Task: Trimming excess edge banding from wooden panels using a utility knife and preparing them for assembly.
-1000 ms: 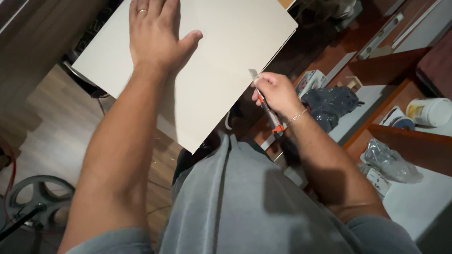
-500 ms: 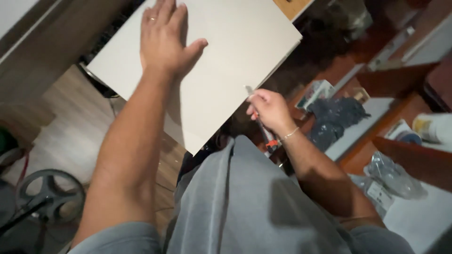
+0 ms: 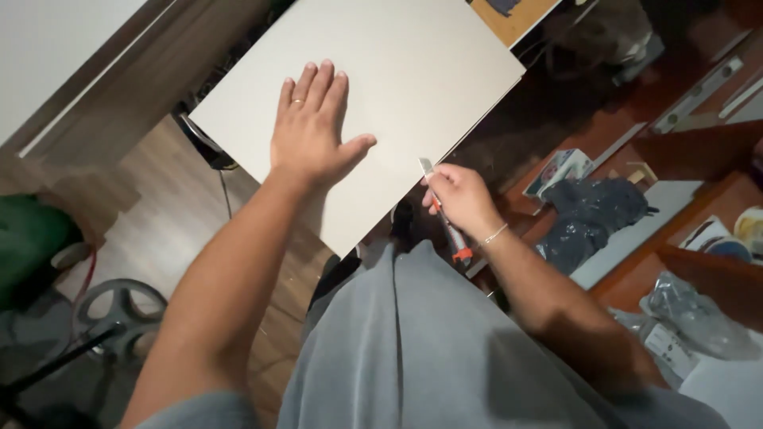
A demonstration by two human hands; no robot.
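Two bare hands are working over a large flat off-white rectangular board (image 3: 413,95). At the far left, a green rounded object (image 3: 32,238) is sitting on the wood-look floor (image 3: 159,214), with a grey spoked wheel (image 3: 119,306) lying just below it. Moving right, the left hand (image 3: 314,131) is lying palm down on the board, fingers spread flat and gripping nothing, a ring showing on one finger. Right of it, the right hand (image 3: 461,199) is closing around an orange-handled utility knife (image 3: 445,218), whose metal blade is pointing up at the board's lower right edge; whether the tip is touching cannot be told. Further right, a dark crumpled cloth (image 3: 592,214) is lying on reddish-brown shelving (image 3: 683,262), and clear plastic bags (image 3: 695,318) are resting near the right edge.
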